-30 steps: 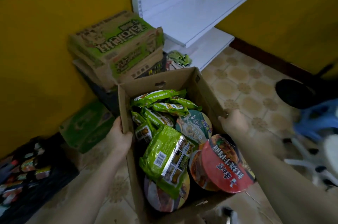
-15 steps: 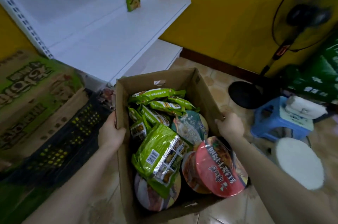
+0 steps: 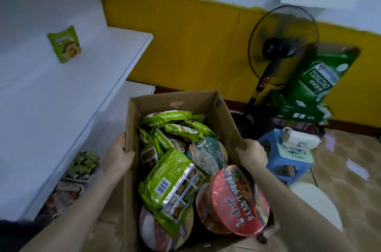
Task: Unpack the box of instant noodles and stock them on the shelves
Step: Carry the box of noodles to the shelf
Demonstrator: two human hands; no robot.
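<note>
An open brown cardboard box (image 3: 224, 120) sits in front of me, holding several green noodle packets (image 3: 173, 181) and noodle bowls, one with a red lid (image 3: 237, 200). My left hand (image 3: 119, 155) grips the box's left wall at the rim. My right hand (image 3: 252, 154) grips the right wall at the rim. To the left is a white shelf (image 3: 99, 62) with a single green noodle packet (image 3: 65, 44) standing upright on it.
A black standing fan (image 3: 282, 45) stands behind the box on the right, beside green beer cartons (image 3: 317, 82). A blue plastic stool (image 3: 286, 159) and a white round stool (image 3: 317, 200) sit on the tiled floor at right. Packets lie on the lower shelf at left (image 3: 82, 165).
The view has swung to the right and the box has come along the shelf with both hands still gripping its walls. The stacked cartons at left have left the view.
</note>
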